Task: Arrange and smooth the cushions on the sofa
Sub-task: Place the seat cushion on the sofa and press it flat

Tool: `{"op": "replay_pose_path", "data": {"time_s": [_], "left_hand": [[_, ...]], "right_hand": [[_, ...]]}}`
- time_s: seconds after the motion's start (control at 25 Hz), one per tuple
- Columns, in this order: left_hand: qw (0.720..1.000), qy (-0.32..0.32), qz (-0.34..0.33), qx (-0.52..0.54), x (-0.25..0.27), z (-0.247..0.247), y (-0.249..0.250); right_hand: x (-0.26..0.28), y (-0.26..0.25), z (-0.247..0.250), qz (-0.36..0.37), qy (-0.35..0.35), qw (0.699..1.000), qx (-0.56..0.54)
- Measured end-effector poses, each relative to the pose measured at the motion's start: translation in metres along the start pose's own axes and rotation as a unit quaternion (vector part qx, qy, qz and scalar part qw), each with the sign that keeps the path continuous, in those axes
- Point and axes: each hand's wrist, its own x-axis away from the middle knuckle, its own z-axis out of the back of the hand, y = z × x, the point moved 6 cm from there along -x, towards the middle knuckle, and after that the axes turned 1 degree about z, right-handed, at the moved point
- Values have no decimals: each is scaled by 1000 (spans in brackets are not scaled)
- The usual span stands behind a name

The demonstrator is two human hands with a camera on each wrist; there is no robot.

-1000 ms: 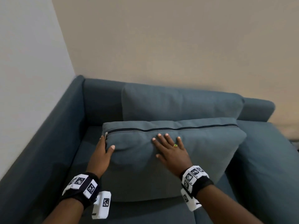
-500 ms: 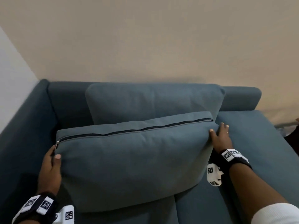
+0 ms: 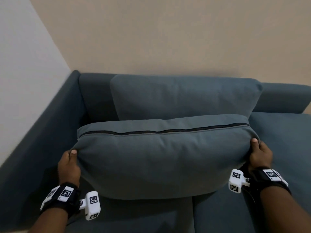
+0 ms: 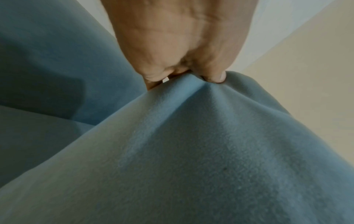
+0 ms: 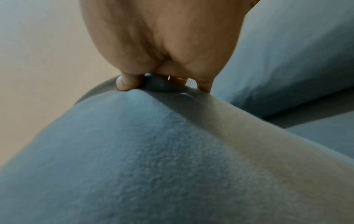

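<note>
1. At the far left, the sofa (image 3: pixel 42 148) armrest ran along the wall, with the seat spread below it.
2. The left hand (image 3: pixel 69 163) pinched the left corner of the front cushion (image 3: pixel 159 158); in the left wrist view, thumb and fingers (image 4: pixel 214 77) were curled tight on a gathered peak of fabric.
3. The front cushion lay between the two hands, its long axis running left to right, roughly parallel to the sofa back, and its zipper (image 3: pixel 165 131) edge facing up.
4. Its lower edge seemed to hang just above the seat, though the head view did not settle whether it touched.
5. Behind it, the back cushion (image 3: pixel 185 96) leaned upright against the sofa back, shifted somewhat right of the corner.
6. The right hand (image 3: pixel 260 155) pinched the opposite corner the same way, with the thumb pressed on the near face and the fingers wrapped behind.
7. Both hands sat about equally near, one at each end, so any coming shake or placement would probably turn on keeping that long axis level and square to the back cushion.
</note>
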Motion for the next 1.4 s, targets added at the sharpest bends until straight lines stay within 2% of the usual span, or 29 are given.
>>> {"op": "replay_pose_path", "data": {"time_s": [0.12, 0.2, 0.28, 0.36, 0.44, 0.6, 0.68, 0.72, 0.8, 0.84, 0.88, 0.96, 1.08, 1.16, 1.2, 1.28, 1.4], "left_hand": [[1000, -4, -23, -13, 13, 33, 2], [999, -8, -41, -35, 23, 62, 15], [996, -13, -63, -62, 27, 84, 35], [990, -17, -79, -115, 26, 101, 50], [982, -22, -64, -177, 20, 102, 51], [967, -65, -6, -246, 0, 61, 15], [960, -127, 13, -250, -7, 12, -25], [948, -190, 17, -253, -4, -21, -54], [887, -352, 36, -297, 25, -78, -121], [852, -400, 38, -334, 41, -97, -150], [836, -416, 30, -357, 52, -108, -171], [843, -390, 44, -369, 60, -120, -190], [836, -368, 31, -406, 59, -121, -178], [820, -344, -3, -458, 55, -113, -162], [832, -320, -11, -453, 48, -108, -150], [869, -281, -54, -404, 26, -103, -123], [878, -265, -184, -355, -27, -110, -88]], "right_hand": [[34, -25, 33, 9, 15, 1000, 4], [55, -44, 57, 40, 19, 999, 30], [57, -51, 75, 64, 26, 996, 55], [59, -50, 87, 68, 28, 990, 124], [56, -44, 91, 49, 13, 981, 188], [35, -3, 72, -31, -31, 960, 275], [21, 37, 42, -60, -62, 945, 315], [17, 66, 20, -73, -96, 935, 334], [26, 132, -27, -97, -207, 900, 372], [38, 161, -47, -103, -262, 881, 381], [54, 181, -60, -108, -305, 863, 388], [68, 207, -74, -105, -338, 847, 398], [67, 195, -91, -95, -282, 865, 404], [79, 166, -123, -37, -276, 859, 429], [92, 149, -147, 5, -298, 844, 446], [133, 108, -210, 118, -392, 787, 461], [198, 45, -312, 263, -556, 679, 401]]}}
